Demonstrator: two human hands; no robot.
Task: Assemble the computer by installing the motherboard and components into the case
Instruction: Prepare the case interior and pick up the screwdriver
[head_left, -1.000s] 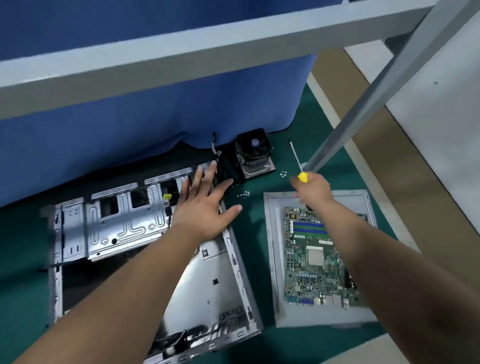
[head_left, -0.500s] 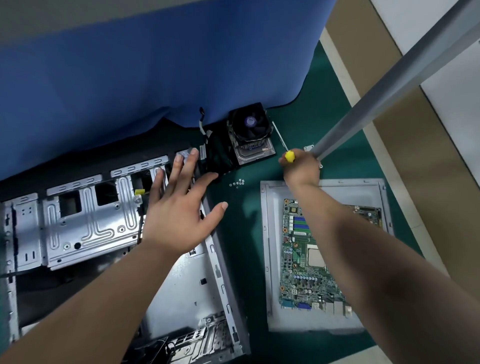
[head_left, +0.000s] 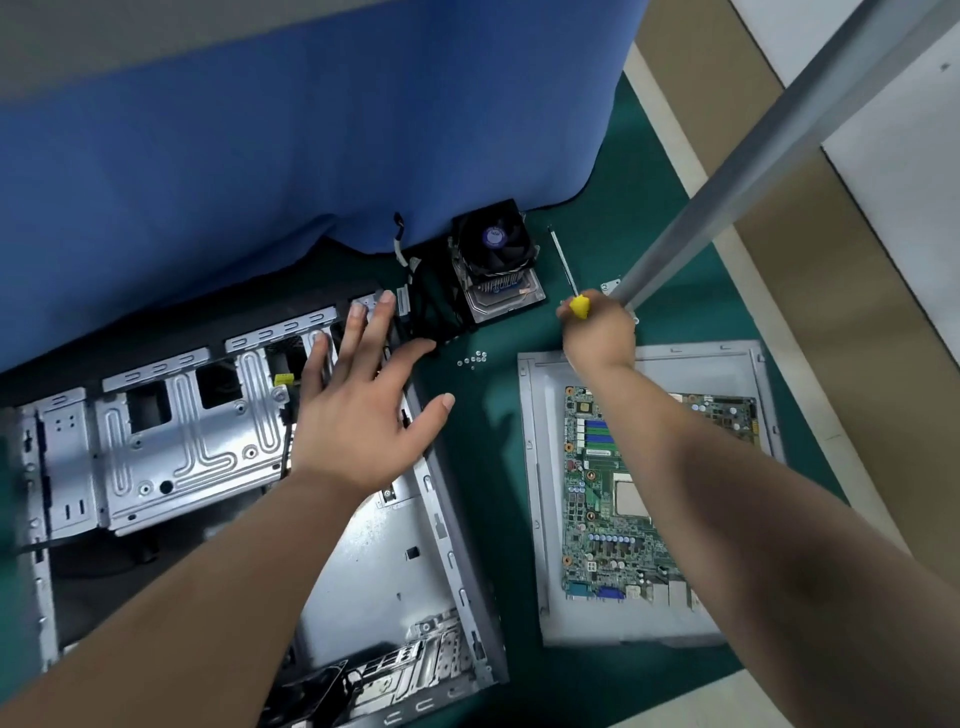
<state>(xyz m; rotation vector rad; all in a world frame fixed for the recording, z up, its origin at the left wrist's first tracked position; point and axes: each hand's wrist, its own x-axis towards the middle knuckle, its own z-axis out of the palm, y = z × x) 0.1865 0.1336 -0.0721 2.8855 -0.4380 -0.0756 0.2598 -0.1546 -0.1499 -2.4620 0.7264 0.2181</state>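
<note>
Two bare hands are working: the left grip (head_left: 363, 410) is hovering spread and released over the empty case (head_left: 405, 561), while the right grip (head_left: 597, 332) is clutching a yellow-handled screwdriver (head_left: 574, 296). Below the right grip, the motherboard (head_left: 613, 499) is lying uninstalled on a tray (head_left: 535, 467); nearly everything seems left to do.

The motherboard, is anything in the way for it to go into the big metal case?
Yes. The motherboard lies on a gray panel beside the case. The left hand is spread over the case's open bay, and the right arm crosses above the board, its right hand holding the screwdriver.
</note>
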